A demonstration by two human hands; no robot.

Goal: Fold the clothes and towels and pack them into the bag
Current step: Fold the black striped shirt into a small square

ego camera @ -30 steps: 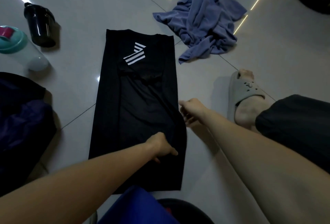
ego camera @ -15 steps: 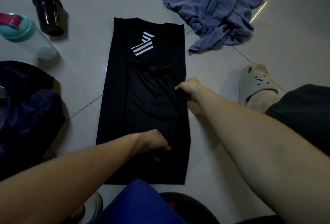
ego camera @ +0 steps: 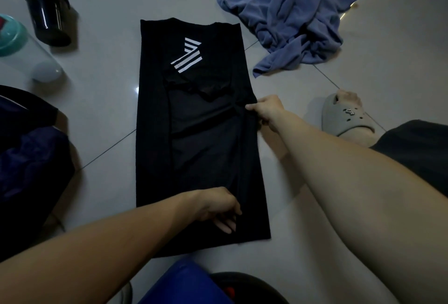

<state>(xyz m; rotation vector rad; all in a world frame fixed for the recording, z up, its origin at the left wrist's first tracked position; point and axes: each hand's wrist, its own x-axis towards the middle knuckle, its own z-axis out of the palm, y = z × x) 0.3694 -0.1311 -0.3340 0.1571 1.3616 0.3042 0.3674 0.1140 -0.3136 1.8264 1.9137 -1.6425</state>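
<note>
The black shirt (ego camera: 198, 139) lies flat on the floor (ego camera: 109, 109), stretching beyond both grips. Soft, light and limp, it is best taken at its edge: the right hand (ego camera: 268, 112) pinches the side fold, the left hand (ego camera: 218, 206) clutches cloth nearer the hem. Since a second ago, the right pinch sits farther from the left

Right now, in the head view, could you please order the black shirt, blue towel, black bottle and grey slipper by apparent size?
1. black shirt
2. blue towel
3. black bottle and grey slipper look about alike; I would not rank them.
</note>
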